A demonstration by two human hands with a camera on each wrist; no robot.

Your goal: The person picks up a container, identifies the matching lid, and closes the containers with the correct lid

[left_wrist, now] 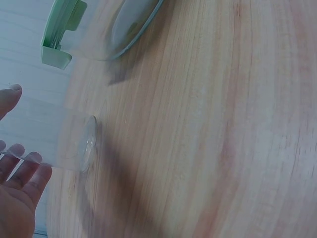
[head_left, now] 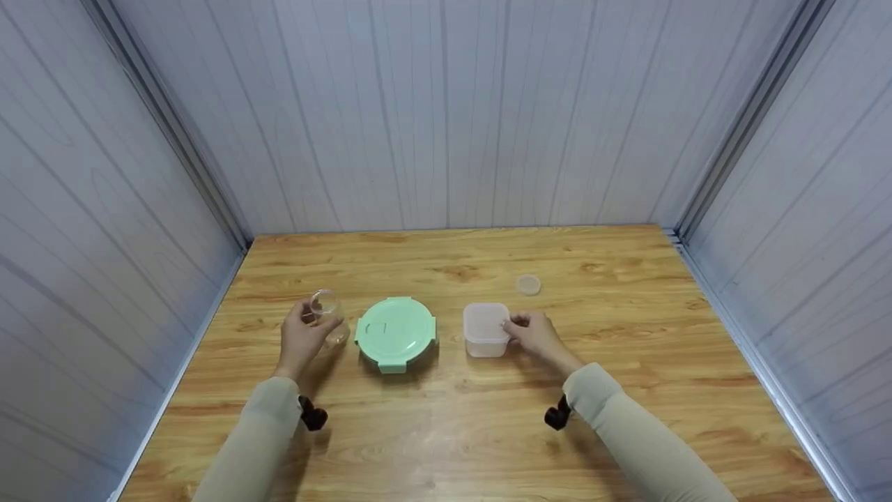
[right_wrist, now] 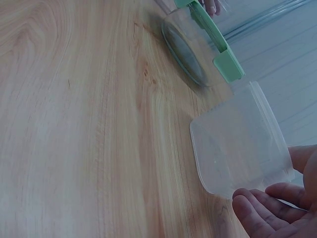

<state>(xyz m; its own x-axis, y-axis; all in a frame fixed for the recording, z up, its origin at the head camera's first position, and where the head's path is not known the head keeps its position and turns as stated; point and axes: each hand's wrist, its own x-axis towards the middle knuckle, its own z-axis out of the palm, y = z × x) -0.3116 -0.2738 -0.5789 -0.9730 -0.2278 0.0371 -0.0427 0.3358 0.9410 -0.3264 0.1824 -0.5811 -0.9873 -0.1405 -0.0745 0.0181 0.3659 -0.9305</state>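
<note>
On the left, my left hand (head_left: 303, 338) holds a clear, open-topped cylindrical jar (left_wrist: 72, 141), thumb on one side and fingers on the other. The jar's base is at the wooden table. My right hand (head_left: 538, 338) grips the right side of a translucent square food container (head_left: 486, 348), its thumb at the edge of the frosted lid (head_left: 486, 321). In the right wrist view the fingers (right_wrist: 270, 210) lie along the container's wall. Between the hands stands a round glass food container with a mint-green clip lid (head_left: 396, 330); its flaps hang at the sides.
A small round translucent lid (head_left: 528, 284) lies flat on the table (head_left: 446, 432), behind the square container. Pale panelled walls (head_left: 446, 118) enclose the table at the back and both sides. Black wrist mounts (head_left: 313, 416) hang from the sleeves.
</note>
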